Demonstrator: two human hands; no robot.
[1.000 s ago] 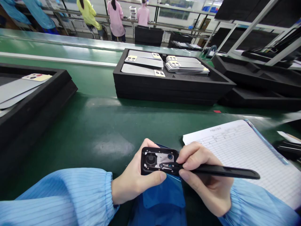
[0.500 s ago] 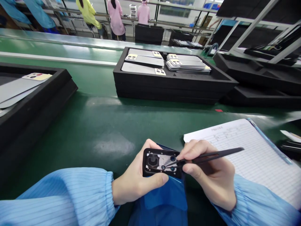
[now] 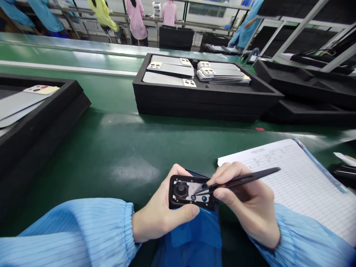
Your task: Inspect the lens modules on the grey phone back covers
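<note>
My left hand (image 3: pixel 161 215) grips a small black camera-module frame (image 3: pixel 182 191) with round lens openings, thumb along its near edge. My right hand (image 3: pixel 247 202) pinches black tweezers (image 3: pixel 244 180), whose tips touch the silver middle of the frame between two blue lenses. A blue film sheet (image 3: pixel 194 231) lies under the frame, near my lap. Both sleeves are light blue striped.
A lined paper sheet on a clipboard (image 3: pixel 300 178) lies to the right. A black foam tray (image 3: pixel 205 98) with stacks of grey phone back covers stands across the green belt. Another black tray (image 3: pixel 39 115) sits at left, more trays at right. People work in the background.
My right hand turned the tweezers from lying flat to the right into a raised slant, and their tips moved onto the frame's centre. The left hand stayed put.
</note>
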